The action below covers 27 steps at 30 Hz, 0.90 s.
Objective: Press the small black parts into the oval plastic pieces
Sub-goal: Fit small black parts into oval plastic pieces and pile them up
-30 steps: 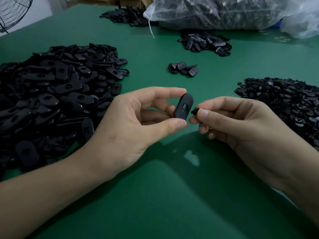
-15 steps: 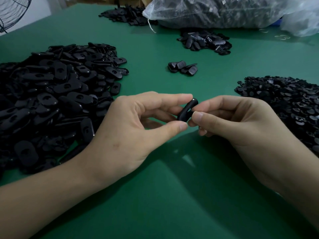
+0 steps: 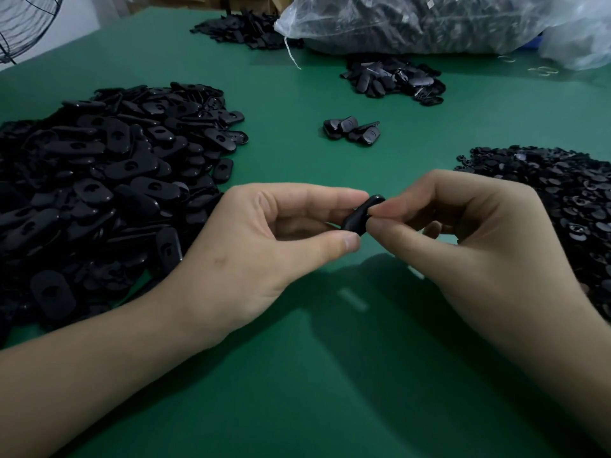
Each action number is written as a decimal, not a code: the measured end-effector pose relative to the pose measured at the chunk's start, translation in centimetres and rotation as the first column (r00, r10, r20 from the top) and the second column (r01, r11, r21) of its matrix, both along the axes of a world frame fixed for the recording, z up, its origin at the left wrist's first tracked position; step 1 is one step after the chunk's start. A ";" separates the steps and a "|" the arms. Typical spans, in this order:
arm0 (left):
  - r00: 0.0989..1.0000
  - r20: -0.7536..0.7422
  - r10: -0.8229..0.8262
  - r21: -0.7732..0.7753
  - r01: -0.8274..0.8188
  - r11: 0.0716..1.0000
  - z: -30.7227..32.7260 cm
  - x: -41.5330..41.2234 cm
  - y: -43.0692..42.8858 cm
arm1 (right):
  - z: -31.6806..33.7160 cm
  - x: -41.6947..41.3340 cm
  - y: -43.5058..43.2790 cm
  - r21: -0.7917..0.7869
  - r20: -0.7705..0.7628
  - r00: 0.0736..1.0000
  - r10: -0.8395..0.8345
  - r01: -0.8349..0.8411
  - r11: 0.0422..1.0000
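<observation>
Fan grille (image 3: 23,28) pokes into the upper left corner, and below it a huge heap of oval plastic pieces (image 3: 99,180) covers the left side of the green table (image 3: 297,391), most of them lying flat with a hole showing. A smaller flat heap (image 3: 244,28) sits at the top edge, left of centre.

Moving in, the left hand (image 3: 264,246) comes up from the lower left. Its grip is narrow: forefinger on top and thumb underneath, pinching one oval piece (image 3: 358,216) by its ends. That piece is held up off the table just right of centre, tilted and pretty much edge-on to the camera.

Behind it, in the middle distance, there's a tiny cluster (image 3: 352,131) of a few pieces. Further back is another small pile (image 3: 393,81), and a big clear bag (image 3: 413,24) stuffed with dark parts runs along the top.

The right hand (image 3: 463,246) comes in from the lower right, and its grip is narrow too. The thumb and forefinger tips are pinched tight on the right side of the same oval piece, with the other fingers curled under. Whatever sits between those fingertips is hidden, can't tell.

Far right, the pile of small black parts (image 3: 562,200) runs off the edge.
</observation>
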<state>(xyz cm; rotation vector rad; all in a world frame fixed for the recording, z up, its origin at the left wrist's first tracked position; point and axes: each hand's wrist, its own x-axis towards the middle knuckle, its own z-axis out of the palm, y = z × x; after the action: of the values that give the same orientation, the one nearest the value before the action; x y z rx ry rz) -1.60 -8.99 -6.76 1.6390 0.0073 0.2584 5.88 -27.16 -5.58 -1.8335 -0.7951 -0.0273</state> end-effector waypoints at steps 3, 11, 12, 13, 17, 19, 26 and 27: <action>1.000 -0.018 -0.013 -0.091 0.011 0.996 0.1 0.1 -0.1 | -0.1 0.0 0.0 -0.065 0.178 0.983 -0.050 0.062 0.996; 0.992 -0.125 -0.014 -0.225 -0.015 0.974 0.5 0.4 0.4 | 0.3 -0.2 -0.1 -0.187 0.490 0.871 -0.034 0.143 0.972; 0.991 -0.135 -0.003 -0.239 -0.030 0.970 0.5 0.4 0.4 | 0.2 -0.3 -0.1 -0.204 0.502 0.864 -0.026 0.148 0.968; 0.990 -0.144 0.009 -0.252 -0.045 0.967 0.5 0.4 0.4 | 0.2 -0.3 -0.1 -0.218 0.509 0.861 -0.016 0.146 0.965; 0.987 -0.159 0.028 -0.251 -0.067 0.966 0.5 0.4 0.4 | 0.1 -0.4 -0.1 -0.219 0.473 0.881 0.001 0.117 0.969; 0.989 -0.145 0.030 -0.224 -0.063 0.973 0.5 0.5 0.3 | 0.1 -0.5 0.0 -0.214 0.446 0.895 0.006 0.101 0.972; 0.995 0.008 0.099 -0.104 -0.097 0.990 0.3 0.5 -0.4 | 0.3 -0.6 0.1 0.053 -0.030 0.999 0.034 -0.032 0.998; 0.993 0.041 0.109 -0.087 -0.105 0.991 0.3 0.4 -0.5 | 0.3 -0.6 0.1 0.114 -0.151 0.987 0.062 -0.045 0.992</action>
<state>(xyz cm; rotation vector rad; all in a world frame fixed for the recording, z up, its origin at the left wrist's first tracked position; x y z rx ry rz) -1.20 -9.51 -6.48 1.5497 0.0708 0.3727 5.31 -27.02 -5.26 -1.6872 -0.7196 0.1030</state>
